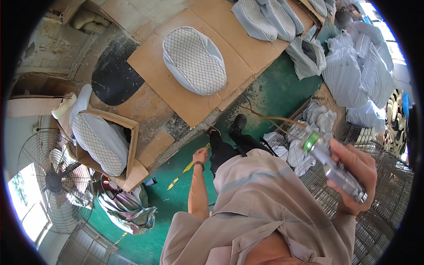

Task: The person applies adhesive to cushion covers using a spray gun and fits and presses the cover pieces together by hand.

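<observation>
Hand tool point(326, 161), one: silver metal, fitted with a green ring point(311, 141); held up at the right of the view, above wire racks point(384, 212). Its body is clasped by the right hand point(355, 165). Hose point(276, 118), one: orange-brown, seen extended from the ringed end toward the workbench point(152, 106).

Left hand point(200, 155): lowered beside the body, well apart from the right, fingers curled; whether anything is held in it cannot be told. A dark band point(198, 164) is worn at the wrist.

Quilted cover point(194, 59), one: pale grey, diamond-patterned, laid on a cardboard sheet point(185, 106) spread over the bench. Similar covers point(269, 20) are grouped at the bench's far end. Another quilted piece point(99, 143) is contained, tilted, in an open carton point(134, 141).

Also listed: caged fan point(54, 181), placed at left; patterned cloth bundle point(128, 207), set down on green floor point(172, 194); white plastic bags point(355, 68), piled at upper right.
</observation>
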The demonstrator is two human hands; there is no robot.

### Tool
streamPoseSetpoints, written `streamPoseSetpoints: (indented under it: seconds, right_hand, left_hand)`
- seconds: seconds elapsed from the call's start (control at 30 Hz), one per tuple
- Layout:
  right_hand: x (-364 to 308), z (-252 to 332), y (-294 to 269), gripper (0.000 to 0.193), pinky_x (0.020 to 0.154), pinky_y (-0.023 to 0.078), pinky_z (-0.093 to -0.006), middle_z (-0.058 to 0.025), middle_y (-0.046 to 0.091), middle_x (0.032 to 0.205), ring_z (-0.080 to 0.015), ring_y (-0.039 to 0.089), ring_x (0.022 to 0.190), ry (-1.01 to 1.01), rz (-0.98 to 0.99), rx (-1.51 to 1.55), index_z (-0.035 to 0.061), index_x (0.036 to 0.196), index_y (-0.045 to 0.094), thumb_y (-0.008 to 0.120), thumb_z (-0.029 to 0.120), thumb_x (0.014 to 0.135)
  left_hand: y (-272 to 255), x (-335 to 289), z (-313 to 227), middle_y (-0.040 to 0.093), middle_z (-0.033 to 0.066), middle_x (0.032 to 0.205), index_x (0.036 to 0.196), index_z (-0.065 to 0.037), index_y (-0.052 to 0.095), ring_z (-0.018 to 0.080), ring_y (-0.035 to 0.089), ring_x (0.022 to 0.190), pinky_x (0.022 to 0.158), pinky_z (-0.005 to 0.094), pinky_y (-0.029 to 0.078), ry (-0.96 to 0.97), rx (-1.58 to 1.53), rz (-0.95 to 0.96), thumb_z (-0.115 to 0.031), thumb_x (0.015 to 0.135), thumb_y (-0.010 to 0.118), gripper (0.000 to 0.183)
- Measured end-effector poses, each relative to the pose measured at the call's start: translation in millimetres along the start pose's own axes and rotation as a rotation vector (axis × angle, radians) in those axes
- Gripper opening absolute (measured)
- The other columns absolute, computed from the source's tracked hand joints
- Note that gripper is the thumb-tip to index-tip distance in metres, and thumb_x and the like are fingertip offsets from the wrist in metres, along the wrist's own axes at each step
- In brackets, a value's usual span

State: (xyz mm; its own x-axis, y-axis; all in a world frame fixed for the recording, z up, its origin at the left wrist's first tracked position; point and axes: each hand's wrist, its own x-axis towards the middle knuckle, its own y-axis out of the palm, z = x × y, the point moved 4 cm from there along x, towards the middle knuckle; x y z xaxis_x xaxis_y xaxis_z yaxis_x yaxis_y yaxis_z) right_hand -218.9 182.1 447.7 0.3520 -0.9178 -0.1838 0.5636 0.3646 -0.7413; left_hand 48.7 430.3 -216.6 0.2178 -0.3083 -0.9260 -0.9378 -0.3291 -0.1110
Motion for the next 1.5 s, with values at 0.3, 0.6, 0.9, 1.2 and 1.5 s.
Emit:
streamPoseSetpoints:
  seconds: [0.3,0.6,0.9,1.2,1.5]
  right_hand:
    - [-7.3,-28.0,-10.6,0.076,0.068,0.046,-0.0299,-0.0151,0.067,0.083,-0.0232,0.063,0.073,-0.039,-0.002,0.03,-0.0081,0.121,0.068,0.078,0.042,0.065]
    - [-14.0,-64.7,-25.4,0.07,0.069,0.051,-0.0289,-0.0137,0.069,0.082,-0.0213,0.069,0.074,-0.032,-0.079,-0.044,-0.0111,0.122,0.066,0.077,0.035,0.071]
    - [-21.2,-77.8,-29.3,0.077,0.074,0.05,-0.0308,-0.0183,0.069,0.086,-0.0231,0.066,0.077,-0.033,-0.081,0.002,-0.0092,0.12,0.067,0.073,0.055,0.079]
    - [-7.7,-73.7,-38.3,0.075,0.072,0.048,-0.0291,-0.0156,0.066,0.094,-0.0183,0.061,0.077,-0.039,-0.036,0.04,-0.0099,0.127,0.063,0.078,0.043,0.075]
    - [-21.3,-79.4,-49.4,0.075,0.073,0.048,-0.0316,-0.0162,0.067,0.093,-0.0202,0.064,0.079,-0.02,0.022,-0.108,-0.0099,0.123,0.066,0.072,0.051,0.078]
  left_hand:
    - [12.9,2.0,1.3,0.075,0.0061,0.102,0.123,-0.01,0.067,0.0187,0.073,0.087,0.071,0.038,0.06,-0.018,0.006,0.012,-0.023,0.096,0.064,0.03]
    - [9.9,-8.4,16.7,0.074,0.0075,0.104,0.125,-0.01,0.065,0.0213,0.072,0.092,0.076,0.0419,0.06,-0.069,0.041,-0.028,-0.022,0.096,0.065,0.031]
    - [30.6,-23.7,11.7,0.074,0.0051,0.093,0.114,-0.009,0.07,0.0182,0.072,0.08,0.064,0.036,0.059,-0.023,0.054,-0.051,-0.016,0.09,0.064,0.025]
    - [59.0,-40.7,-11.5,0.074,0.0058,0.098,0.118,-0.009,0.069,0.0198,0.073,0.086,0.066,0.0353,0.059,0.01,0.057,-0.083,-0.016,0.091,0.064,0.028]
    - [56.4,-41.7,4.3,0.074,0.0057,0.095,0.113,-0.009,0.07,0.0189,0.072,0.081,0.065,0.036,0.058,0.004,0.015,-0.099,-0.016,0.093,0.061,0.024]
